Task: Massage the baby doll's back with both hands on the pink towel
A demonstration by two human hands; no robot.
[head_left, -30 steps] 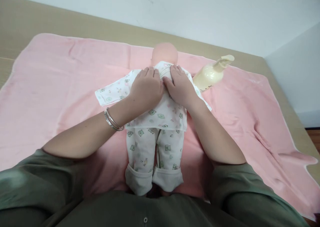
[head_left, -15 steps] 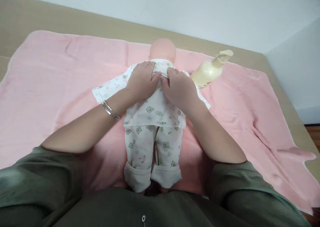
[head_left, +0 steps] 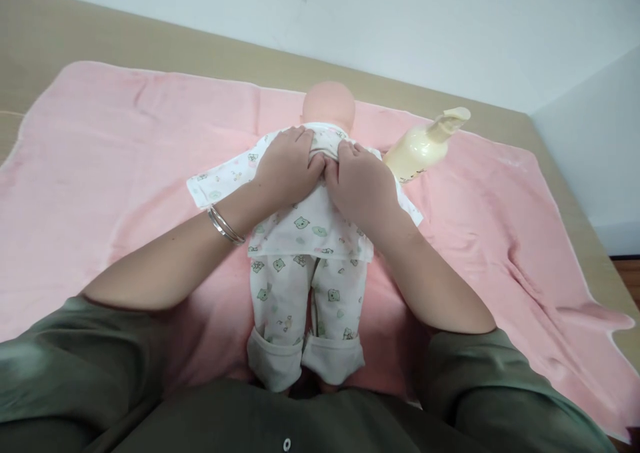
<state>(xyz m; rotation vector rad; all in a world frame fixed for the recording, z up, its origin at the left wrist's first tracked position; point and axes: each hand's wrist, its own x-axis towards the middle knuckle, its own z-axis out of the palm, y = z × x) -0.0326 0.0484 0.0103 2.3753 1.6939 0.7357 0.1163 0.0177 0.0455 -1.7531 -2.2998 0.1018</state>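
Note:
A baby doll lies face down, its bare head pointing away from me. It wears a white shirt and white trousers, both printed with small green animal faces. The trouser cuffs are folded up. My left hand rests flat on the left of the doll's upper back, two silver bangles at the wrist. My right hand lies on the right side of the back. Both thumbs point inward and nearly meet at the middle, with shirt cloth wrinkled just above them. Under my palms the shirt is hidden.
A pink blanket is spread beneath the doll on a wooden tabletop. To the right of the doll's shoulder, a pale yellow pump bottle leans at a tilt. White walls stand behind and to the right.
Both hands have slid slightly down the doll's back toward me, and the cloth below the collar shows a little more. The view has shifted slightly.

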